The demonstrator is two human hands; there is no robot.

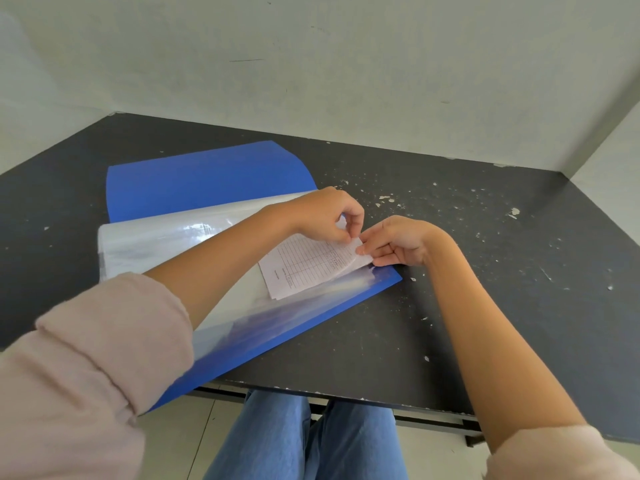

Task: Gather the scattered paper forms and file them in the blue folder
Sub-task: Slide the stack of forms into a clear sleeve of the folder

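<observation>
**Blue folder open, forms half into a sleeve**

Blue plastic covers most of the near-left counter (485,237): the blue folder (207,174) lies open there, its clear sleeves (156,244) fanned across it. A thin stack of paper forms (304,268) rests on the folder's lower half, seemingly partly inside one sleeve. The left hand (322,213) pinches at the sleeve's opening edge with its fingers closed narrow on the film, though whether it grips film alone or paper too is hard to tell. The right hand (398,242) holds the forms' far corner between thumb and fingers.

The likely trouble is the corner catching on the sleeve mouth and creasing, or one sheet sliding ahead of the others, since the film is limp and the stack is loose. Letting the opening go slack would cause either.

The forms' long axis runs diagonally, from near-left to far-right, and the held corner points toward the far right.
</observation>
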